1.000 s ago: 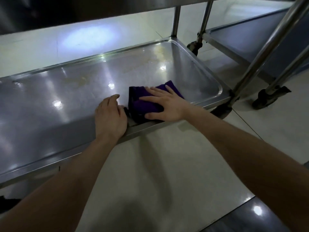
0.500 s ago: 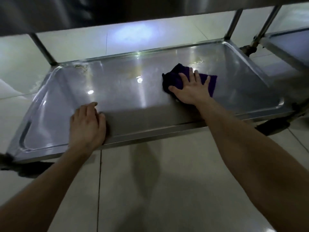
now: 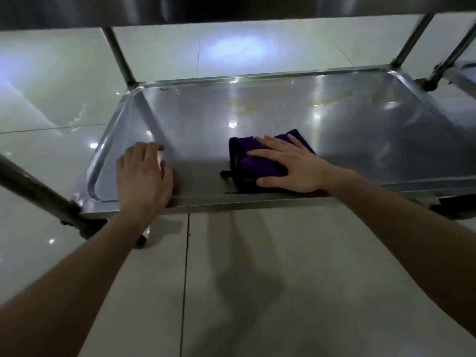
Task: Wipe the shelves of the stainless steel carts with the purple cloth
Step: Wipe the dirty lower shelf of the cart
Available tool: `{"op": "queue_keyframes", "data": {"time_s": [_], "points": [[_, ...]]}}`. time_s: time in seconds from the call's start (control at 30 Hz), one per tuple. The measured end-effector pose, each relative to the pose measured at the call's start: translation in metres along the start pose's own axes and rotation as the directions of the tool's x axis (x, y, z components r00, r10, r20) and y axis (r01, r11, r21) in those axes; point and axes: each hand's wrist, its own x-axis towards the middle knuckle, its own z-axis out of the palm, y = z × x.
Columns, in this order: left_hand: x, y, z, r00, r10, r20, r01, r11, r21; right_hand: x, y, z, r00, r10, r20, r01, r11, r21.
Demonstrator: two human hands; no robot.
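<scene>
The bottom shelf (image 3: 360,130) of a stainless steel cart lies low over the floor, with yellowish stains along its far side. A folded purple cloth (image 3: 251,161) lies on the shelf near the front rim. My right hand (image 3: 291,166) presses flat on the cloth with its fingers spread and pointing left. My left hand (image 3: 144,176) rests on the shelf's front rim near the left corner, fingers bent loosely onto the metal and holding nothing.
The cart's upper shelf (image 3: 231,9) hangs dark across the top of the view. Steel posts stand at the corners (image 3: 121,60), (image 3: 409,42), and one (image 3: 33,191) crosses the near left. A second cart (image 3: 463,70) shows at the far right. Glossy floor tiles (image 3: 257,279) lie below.
My right hand has drawn the cloth back from the far middle of the shelf to the front rim, fingers now pointing left. My left hand stays on the front rim.
</scene>
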Motion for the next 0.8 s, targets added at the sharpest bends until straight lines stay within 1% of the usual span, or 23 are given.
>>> {"op": "queue_keyframes", "data": {"time_s": [0.03, 0.1, 0.2, 0.27, 0.33, 0.43, 0.5, 0.57, 0.6, 0.63, 0.67, 0.7, 0.73, 0.8], "points": [[-0.002, -0.013, -0.003, 0.999, -0.044, 0.028, 0.043, 0.998, 0.043, 0.008, 0.001, 0.001, 0.999, 0.037, -0.012, -0.038, 0.999, -0.023], [-0.008, -0.024, -0.001, 0.994, -0.099, 0.045, 0.096, 0.994, 0.060, 0.034, -0.001, 0.006, 0.989, 0.135, -0.053, -0.138, 0.988, -0.063], [-0.014, -0.020, 0.008, 0.999, -0.032, 0.001, 0.032, 0.999, 0.029, 0.090, -0.021, 0.010, 0.950, 0.293, -0.113, -0.302, 0.951, -0.074], [-0.015, -0.020, 0.012, 0.998, -0.036, -0.042, 0.036, 0.999, -0.011, 0.126, -0.049, 0.015, 0.939, 0.326, -0.114, -0.336, 0.938, -0.088], [-0.014, -0.024, 0.015, 0.995, -0.072, -0.076, 0.069, 0.997, -0.045, 0.147, -0.083, 0.024, 0.964, 0.250, -0.094, -0.260, 0.959, -0.115], [-0.016, -0.025, 0.018, 0.987, -0.117, -0.109, 0.106, 0.989, -0.105, 0.143, -0.121, 0.045, 1.000, 0.010, -0.014, -0.012, 0.988, -0.155], [-0.019, -0.025, 0.014, 0.983, -0.120, -0.136, 0.089, 0.973, -0.215, 0.128, -0.126, 0.049, 0.990, -0.121, 0.079, 0.133, 0.977, -0.168], [-0.027, -0.029, 0.007, 0.974, -0.124, -0.188, 0.059, 0.946, -0.318, 0.117, -0.123, 0.041, 0.969, -0.169, 0.177, 0.201, 0.962, -0.183], [-0.034, -0.033, 0.003, 0.960, -0.148, -0.239, 0.064, 0.943, -0.327, 0.114, -0.122, 0.035, 0.961, -0.171, 0.219, 0.215, 0.957, -0.196], [-0.042, -0.038, -0.001, 0.935, -0.195, -0.297, 0.094, 0.942, -0.322, 0.111, -0.122, 0.029, 0.954, -0.167, 0.248, 0.221, 0.952, -0.211], [-0.051, -0.044, -0.005, 0.895, -0.271, -0.353, 0.147, 0.929, -0.339, 0.108, -0.123, 0.026, 0.953, -0.161, 0.258, 0.221, 0.949, -0.225], [-0.059, -0.050, -0.009, 0.843, -0.366, -0.393, 0.208, 0.897, -0.389, 0.106, -0.124, 0.024, 0.955, -0.156, 0.252, 0.217, 0.948, -0.234], [-0.066, -0.053, -0.014, 0.792, -0.451, -0.412, 0.252, 0.856, -0.452, 0.104, -0.126, 0.024, 0.961, -0.151, 0.232, 0.205, 0.951, -0.230], [-0.070, -0.057, -0.027, 0.714, -0.551, -0.432, 0.279, 0.790, -0.546, 0.099, -0.128, 0.031, 0.976, -0.149, 0.161, 0.178, 0.966, -0.188]]}}
